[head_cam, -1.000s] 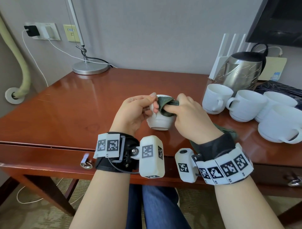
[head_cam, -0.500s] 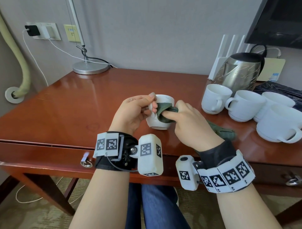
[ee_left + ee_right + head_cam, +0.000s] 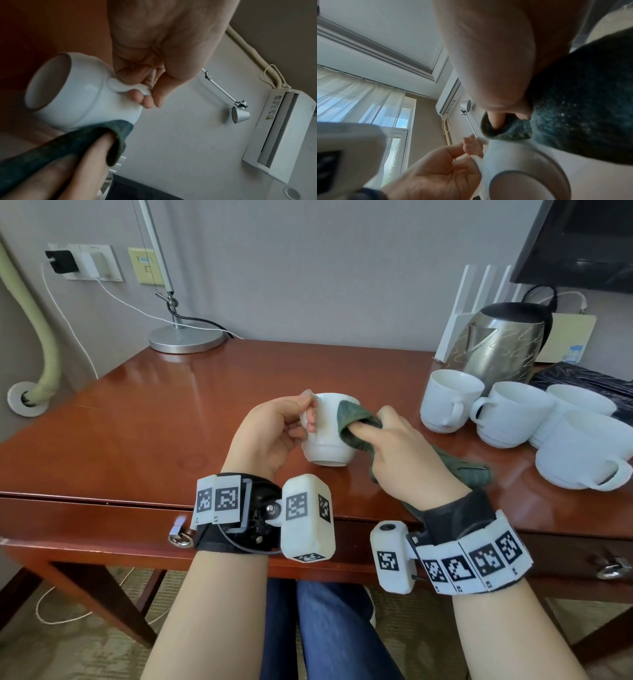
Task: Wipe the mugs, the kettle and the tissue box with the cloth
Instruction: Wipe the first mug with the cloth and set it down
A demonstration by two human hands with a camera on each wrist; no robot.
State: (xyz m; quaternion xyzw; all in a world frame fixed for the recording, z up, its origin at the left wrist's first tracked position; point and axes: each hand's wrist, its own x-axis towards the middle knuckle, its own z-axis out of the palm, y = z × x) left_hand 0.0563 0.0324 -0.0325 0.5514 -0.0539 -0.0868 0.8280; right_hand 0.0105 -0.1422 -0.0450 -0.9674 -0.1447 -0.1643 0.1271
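A desk lamp (image 3: 185,337) stands at the wooden desk's (image 3: 137,422) back edge, below wall sockets (image 3: 85,263).

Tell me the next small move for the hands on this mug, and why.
Probably turn the mug a little with the left hand, which pinches its handle. The right hand presses the green cloth against only one side of the wall, so the rest looks unwiped.

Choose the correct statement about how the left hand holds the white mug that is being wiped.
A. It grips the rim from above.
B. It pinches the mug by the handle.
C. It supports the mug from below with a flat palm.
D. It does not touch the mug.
B: the left hand pinches the handle of the mug, seen clearly from the left wrist, while the right hand presses the cloth on its side.
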